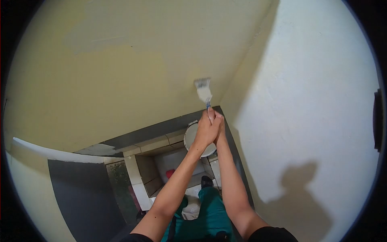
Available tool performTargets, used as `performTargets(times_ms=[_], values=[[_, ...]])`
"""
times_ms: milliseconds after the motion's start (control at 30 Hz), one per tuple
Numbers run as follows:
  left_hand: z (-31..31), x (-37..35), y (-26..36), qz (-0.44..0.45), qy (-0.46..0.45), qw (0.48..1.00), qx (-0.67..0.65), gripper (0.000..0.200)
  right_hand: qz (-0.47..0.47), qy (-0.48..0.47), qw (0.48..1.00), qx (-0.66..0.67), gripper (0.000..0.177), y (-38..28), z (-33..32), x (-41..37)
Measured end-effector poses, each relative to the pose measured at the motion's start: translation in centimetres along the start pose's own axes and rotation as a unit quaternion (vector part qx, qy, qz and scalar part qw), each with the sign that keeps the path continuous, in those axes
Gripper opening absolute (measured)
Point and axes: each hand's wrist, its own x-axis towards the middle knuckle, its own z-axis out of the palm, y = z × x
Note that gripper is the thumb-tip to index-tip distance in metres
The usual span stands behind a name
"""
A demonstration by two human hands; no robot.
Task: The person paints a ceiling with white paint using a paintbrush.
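Both my hands are raised together in front of the yellow wall (121,72). My left hand (205,131) and my right hand (219,127) are clasped around the blue handle of a paintbrush (203,92). Its white-coated bristles point up and touch the wall near the corner where the yellow wall meets a white wall (314,101). My forearms reach up from the bottom of the view.
Below my hands stands a white bucket (191,137) on a tiled ledge (153,143). A tiled basin (139,177) with a red object (170,173) lies lower down. A dark grey band (80,197) runs along the wall base. My shadow falls on the white wall.
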Motion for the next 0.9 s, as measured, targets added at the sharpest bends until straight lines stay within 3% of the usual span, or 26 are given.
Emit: performTargets(times_ms=[100,233,433,567,633,733,833,900], values=[[0.7,-0.7,-4.0,-0.077,-0.008,0.997,0.001,0.048,0.092,-0.001,0.995,0.050,0.057,7.4,1.0,-1.1],[-0.8,-1.4,-2.0,-0.143,-0.009,0.990,0.019,0.057,0.126,-0.004,0.991,0.040,0.054,5.1,1.5,-1.7],[-3.9,-0.4,6.1,-0.048,0.002,0.998,-0.032,0.056,0.030,-0.012,0.998,0.047,0.053,-4.0,1.6,0.1],[-5.4,-1.7,13.3,0.053,0.010,0.998,-0.032,0.039,-0.031,-0.018,0.999,0.036,0.047,-11.9,0.1,0.1],[-6.1,-2.3,15.7,0.083,-0.002,0.995,-0.053,0.040,-0.068,-0.017,0.996,0.047,0.045,-14.3,-0.4,-0.1],[-5.9,-2.5,15.7,0.125,-0.003,0.990,-0.058,0.040,-0.121,-0.008,0.991,0.063,0.045,-14.7,-0.4,-0.2],[-5.4,-1.9,13.5,0.152,0.005,0.987,-0.048,0.038,-0.081,0.001,0.994,0.069,0.047,-13.7,-0.1,-0.5],[-4.6,-1.6,10.3,0.137,0.009,0.990,-0.045,0.038,-0.056,-0.007,0.996,0.071,0.050,-9.2,0.8,-0.1]])
